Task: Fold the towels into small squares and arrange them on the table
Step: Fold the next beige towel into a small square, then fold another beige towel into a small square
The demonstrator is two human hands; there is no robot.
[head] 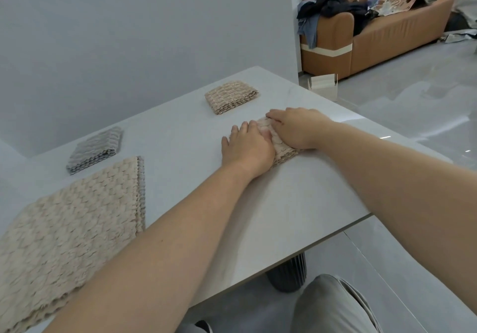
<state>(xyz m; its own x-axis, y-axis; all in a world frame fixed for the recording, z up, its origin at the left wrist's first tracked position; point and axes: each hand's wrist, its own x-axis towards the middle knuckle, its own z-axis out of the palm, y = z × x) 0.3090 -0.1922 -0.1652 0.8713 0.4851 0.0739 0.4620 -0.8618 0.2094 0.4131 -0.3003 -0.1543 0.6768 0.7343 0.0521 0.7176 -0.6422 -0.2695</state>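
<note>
- Towel: beige, folded small, lying on the table toward its right side, near the right edge.
- Left hand: palm down on the towel's left part, fingers straight and close together, pressing flat. It grips nothing.
- Right hand: palm down on the towel's far right part, fingers straight and pointing left, also pressing with no grip.
- The two hands touch over the towel's middle. They cover most of it, leaving only a strip between them and the near right corner showing. Its fold lines cannot be made out.
- Beige square: folded, farther back, apart from the hands, with bare table all round.
- Grey square: folded, at the left, just beyond the stack.
- Stack: large beige towel on top, with a grey edge showing beneath along its right side. It is cut off by the frame at left and bottom, so the layer count is unclear.
- Open table lies between the stack and the hands, and between the two squares.
- The near table edge runs diagonally under both forearms; the right forearm crosses the corner.
- Dark ribbed leg stands below the near edge.
- Sofa stands far right across the floor; the clutter on it is hard to make out.
</note>
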